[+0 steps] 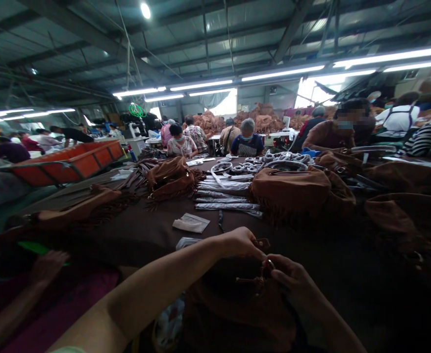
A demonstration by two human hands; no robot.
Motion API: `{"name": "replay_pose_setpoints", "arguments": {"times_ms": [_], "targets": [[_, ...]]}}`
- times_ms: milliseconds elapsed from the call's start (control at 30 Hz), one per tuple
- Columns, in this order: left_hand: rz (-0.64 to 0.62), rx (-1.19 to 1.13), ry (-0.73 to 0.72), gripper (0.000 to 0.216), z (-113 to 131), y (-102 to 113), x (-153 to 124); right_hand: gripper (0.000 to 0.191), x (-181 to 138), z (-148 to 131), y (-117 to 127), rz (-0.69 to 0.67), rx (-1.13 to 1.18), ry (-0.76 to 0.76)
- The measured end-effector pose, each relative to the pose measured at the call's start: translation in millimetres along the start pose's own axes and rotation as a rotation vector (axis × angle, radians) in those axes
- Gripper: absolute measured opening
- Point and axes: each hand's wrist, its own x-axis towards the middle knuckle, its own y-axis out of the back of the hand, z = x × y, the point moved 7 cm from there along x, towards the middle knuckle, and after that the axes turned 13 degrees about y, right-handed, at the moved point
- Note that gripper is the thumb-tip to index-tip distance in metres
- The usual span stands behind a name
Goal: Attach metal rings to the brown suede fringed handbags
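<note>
My left hand (241,241) reaches in over the near side of the table, its fingers closed on a brown strap (263,242) with a small hole or stud near its end. Close against it, my right hand (291,274) pinches a shiny metal ring (270,264). A thin brown cord (246,280) sticks out to the left just below the fingers. Beneath both hands lies a dark brown suede bag (244,314), mostly lost in shadow. The join between strap and ring is partly hidden by my fingertips.
Ahead on the dark table lie wrapped straps (224,192), a clear packet (191,223) and fringed brown bags (292,186). At the left, another person's hand (49,267) is near a green object (35,246). An orange cart (68,164) stands beyond; several people work opposite.
</note>
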Motion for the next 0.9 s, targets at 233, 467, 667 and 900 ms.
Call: {"name": "replay_pose_setpoints", "arguments": {"times_ms": [233,467,667,900], "targets": [[-0.086,-0.155,0.022,0.038,-13,-20,10,0.033,1,-23,-8,-0.001,-0.229,0.136],[-0.056,-0.308,0.106,0.025,-15,-33,4,0.032,-2,-15,-4,0.111,-0.235,0.164],[-0.029,-0.472,0.161,0.018,-19,-39,3,0.037,-5,-4,4,0.123,-0.212,0.175],[-0.089,-0.579,0.155,0.018,-28,-49,8,0.033,-5,-11,2,0.161,-0.319,0.180]]}}
